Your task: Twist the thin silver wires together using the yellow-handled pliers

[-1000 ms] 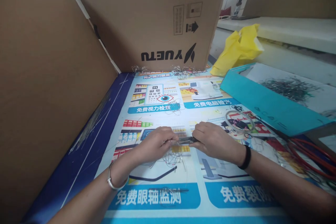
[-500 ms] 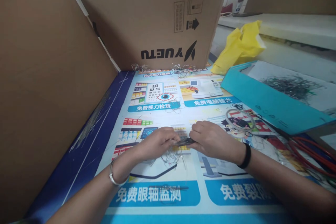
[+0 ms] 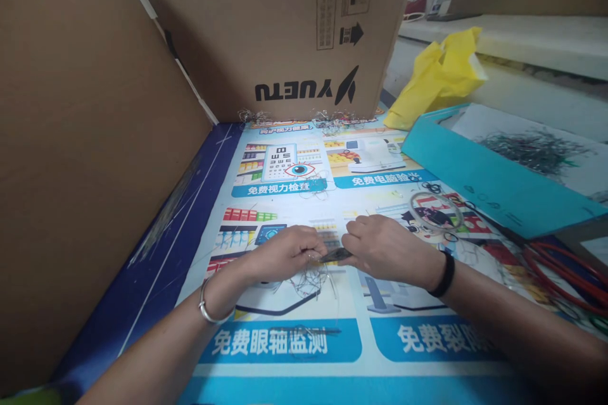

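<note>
Head view: I see the left hand (image 3: 285,254) pinching wire (image 3: 311,283), its tangle hanging over the printed sheet (image 3: 332,387), and the right hand (image 3: 387,247) wrapped around a dark tool (image 3: 336,255), its tip at that pinch. A slip could nip the left hand, being so close; crossed loops could snag.

Across the tabletop (image 3: 304,389), a cardboard panel (image 3: 85,171) stands left and a carton (image 3: 266,25) at the far side, wire tangles (image 3: 330,120) along its foot. Pliers (image 3: 337,255) sit between the left hand (image 3: 287,253) and right hand (image 3: 384,245), a wire bundle (image 3: 308,281) below the left. Right, a box (image 3: 475,171) holds wire clippings (image 3: 532,149); a bag (image 3: 437,76) lies beyond it, a ring (image 3: 413,207) to its near left.
</note>
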Available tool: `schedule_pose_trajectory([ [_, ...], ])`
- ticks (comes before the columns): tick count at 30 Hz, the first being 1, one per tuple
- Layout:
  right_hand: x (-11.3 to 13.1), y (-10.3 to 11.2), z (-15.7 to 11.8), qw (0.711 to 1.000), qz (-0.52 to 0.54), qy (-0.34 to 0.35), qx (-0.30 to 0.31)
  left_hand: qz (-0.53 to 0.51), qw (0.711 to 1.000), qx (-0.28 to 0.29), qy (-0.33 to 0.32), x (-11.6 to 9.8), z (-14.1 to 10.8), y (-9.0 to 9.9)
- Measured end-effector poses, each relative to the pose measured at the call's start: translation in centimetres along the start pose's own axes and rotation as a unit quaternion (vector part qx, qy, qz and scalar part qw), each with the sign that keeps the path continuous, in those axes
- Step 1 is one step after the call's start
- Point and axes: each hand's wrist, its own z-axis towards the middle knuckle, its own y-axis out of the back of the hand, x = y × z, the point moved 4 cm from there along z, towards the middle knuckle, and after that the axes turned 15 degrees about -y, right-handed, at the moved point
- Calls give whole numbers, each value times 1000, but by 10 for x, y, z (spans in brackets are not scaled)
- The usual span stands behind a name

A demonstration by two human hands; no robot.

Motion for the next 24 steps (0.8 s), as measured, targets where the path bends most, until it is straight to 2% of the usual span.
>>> schedule_pose_trajectory([
  [14,-2,-6,-2,999,36,-22,31,51,999,6,5,-3,-1,2],
  [20,-1,-2,1,997,49,-63,21,66,997,-35,18,-2,-4,10],
  [24,-9,0,0,989,75,-125,16,64,993,-84,50,1,-7,15],
])
